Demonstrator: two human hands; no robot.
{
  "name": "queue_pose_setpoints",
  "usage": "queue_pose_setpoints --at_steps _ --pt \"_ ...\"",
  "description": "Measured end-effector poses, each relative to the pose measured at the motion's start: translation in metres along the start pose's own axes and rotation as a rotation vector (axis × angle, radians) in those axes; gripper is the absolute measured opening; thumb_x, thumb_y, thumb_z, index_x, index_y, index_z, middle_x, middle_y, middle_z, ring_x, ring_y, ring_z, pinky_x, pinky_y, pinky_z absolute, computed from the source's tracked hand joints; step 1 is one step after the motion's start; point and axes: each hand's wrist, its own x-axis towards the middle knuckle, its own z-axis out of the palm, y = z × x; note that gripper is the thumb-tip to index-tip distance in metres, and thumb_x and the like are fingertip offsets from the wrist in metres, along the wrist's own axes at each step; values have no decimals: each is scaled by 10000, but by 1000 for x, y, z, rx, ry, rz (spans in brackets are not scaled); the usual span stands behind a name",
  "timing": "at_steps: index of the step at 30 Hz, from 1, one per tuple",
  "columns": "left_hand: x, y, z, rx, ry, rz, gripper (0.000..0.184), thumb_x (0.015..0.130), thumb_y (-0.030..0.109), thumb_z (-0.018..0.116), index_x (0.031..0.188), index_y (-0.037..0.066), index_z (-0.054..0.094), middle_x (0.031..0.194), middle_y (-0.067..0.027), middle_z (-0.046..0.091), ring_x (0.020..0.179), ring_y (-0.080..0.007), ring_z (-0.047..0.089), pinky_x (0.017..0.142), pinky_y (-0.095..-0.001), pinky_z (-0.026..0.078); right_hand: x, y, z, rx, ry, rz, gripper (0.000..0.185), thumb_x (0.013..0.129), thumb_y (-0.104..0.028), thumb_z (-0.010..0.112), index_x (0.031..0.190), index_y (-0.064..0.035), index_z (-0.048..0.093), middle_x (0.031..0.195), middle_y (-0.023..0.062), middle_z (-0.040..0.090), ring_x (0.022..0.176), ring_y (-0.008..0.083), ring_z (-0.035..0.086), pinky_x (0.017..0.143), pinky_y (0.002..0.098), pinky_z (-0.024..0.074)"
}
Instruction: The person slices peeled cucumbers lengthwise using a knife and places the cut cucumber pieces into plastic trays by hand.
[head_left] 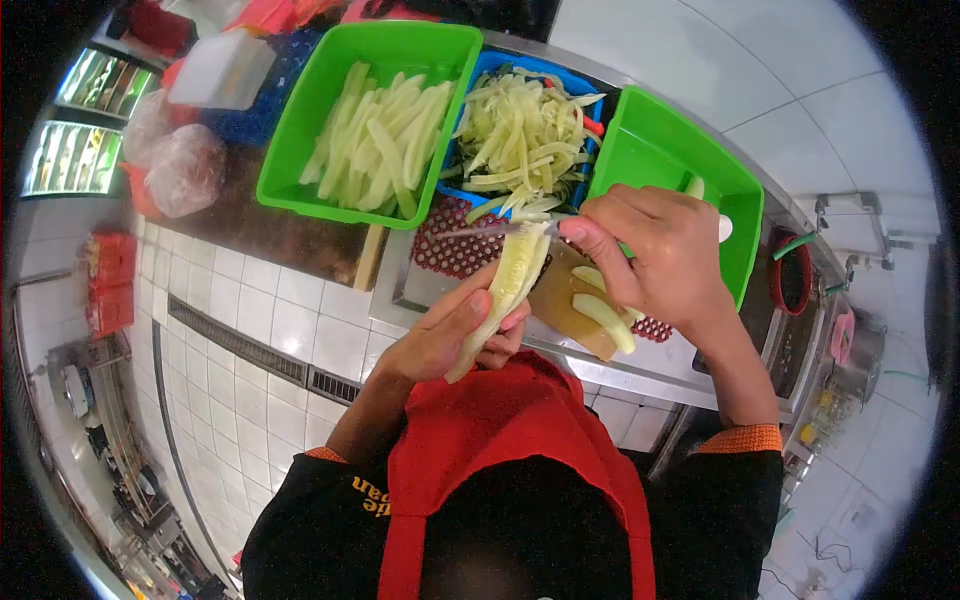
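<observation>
Pale green flesh shows along the split face of a long cucumber piece (512, 275), held tilted in front of the red apron (500, 400), its far end near the blue crate (570, 80). The left hand (440, 335) has its grip clamped around the lower part of the piece, fingers and thumb on opposite sides. The right hand (655, 245) has its grip closed on a knife (470, 233), the handle hidden in the fist and the thin blade lying across the piece's upper end. Judging from how things lie, plenty is already done: long, clean cucumber strips (385, 150) cover much of the floor of the left green tub (420, 45), and a tangled heap of thin cucumber scraps (520, 125) rises above the blue crate's rim. The piece in hand seems only partly worked, with its seedy middle largely in place. What looks left is modest: a few smooth cucumber lengths (604, 322) on the cutting board (565, 305), and a pale end or two in the right green tub (650, 140), partly hidden by the right hand, so their number cannot be told. Red perforated matting (445, 250) lies beside the board on the metal surface (660, 368).
</observation>
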Motion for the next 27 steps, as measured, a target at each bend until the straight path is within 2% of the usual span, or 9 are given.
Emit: queue_pose_setpoints --at_steps 2,4,8,10,17,19,27 --pt "2 -2 -1 7 -50 22 604 934 535 443 1335 105 303 859 6 393 654 -103 354 528 -239 306 -1 3 3 4 37 13 174 804 -198 689 717 -59 629 620 73 574 524 244 563 462 340 415" --pt "1 -4 -5 -24 -42 26 598 936 531 442 1341 115 296 859 4 395 649 -105 355 523 -240 304 -1 6 5 30 105 74 250 840 -279 637 674 -95 602 622 64 566 528 281 578 463 382 438" --pt "3 -1 -6 -42 -6 47 586 937 528 442 1348 140 288 863 -4 400 631 -115 353 510 -248 293 -8 2 11 82 21 106 265 847 -279 628 665 -89 592 613 71 560 533 287 581 464 387 436" --pt "3 -6 -8 -77 -12 40 588 935 531 445 1348 143 288 866 -6 401 627 -116 351 508 -248 291 -11 1 11 129 -34 134 187 833 -190 670 725 -41 637 619 88 582 515 252 563 474 340 419" --pt "5 -12 -6 -195 -46 -7 572 940 521 440 1358 164 279 870 -16 402 619 -127 346 502 -247 286 -11 1 23 111 38 168 219 846 -214 659 723 -34 632 608 90 568 504 252 553 470 341 411" --pt "4 -12 -6 -235 -50 -1 563 943 517 438 1358 171 280 870 -16 401 617 -128 345 501 -247 284 -12 -3 23 154 -25 203 227 848 -221 655 718 -36 629 599 90 560 505 255 552 467 348 407" --pt "3 -16 -6 -352 3 5 535 948 508 435 1360 202 281 867 -11 392 616 -125 335 503 -246 290 -16 -11 38 176 -23 210 257 854 -231 646 682 -44 606 579 94 539 502 264 541 469 366 401"
